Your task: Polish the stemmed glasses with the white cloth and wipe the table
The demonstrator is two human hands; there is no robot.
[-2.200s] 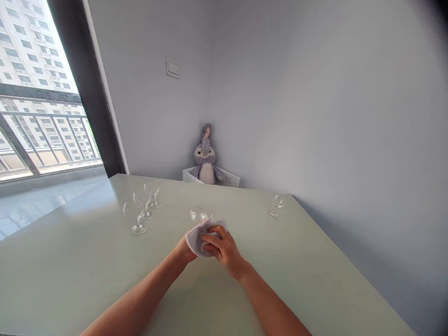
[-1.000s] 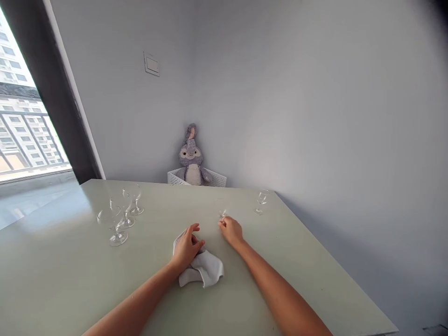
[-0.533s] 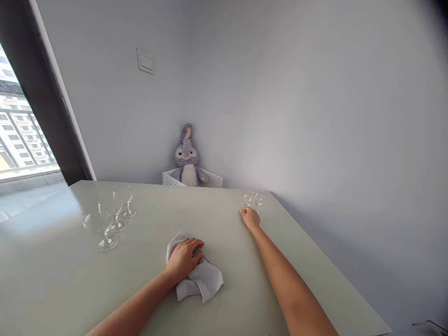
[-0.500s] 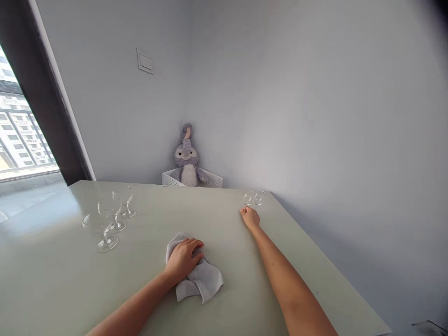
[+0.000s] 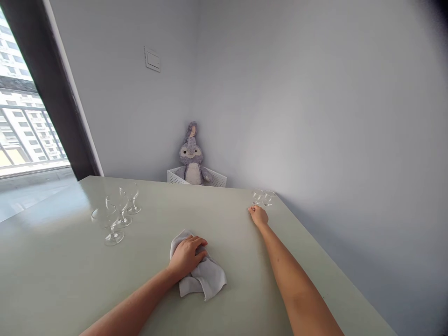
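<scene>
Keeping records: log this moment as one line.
left hand on gray cloth | right hand by two stemmed glasses | three glasses farther left

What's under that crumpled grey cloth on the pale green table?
The left hand rests on top of the crumpled grey cloth; what lies beneath it is covered, and only the pale green tabletop shows around it.

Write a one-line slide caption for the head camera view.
Left hand rests on a grey cloth on a pale table; right hand sits by stemmed glasses.
</scene>
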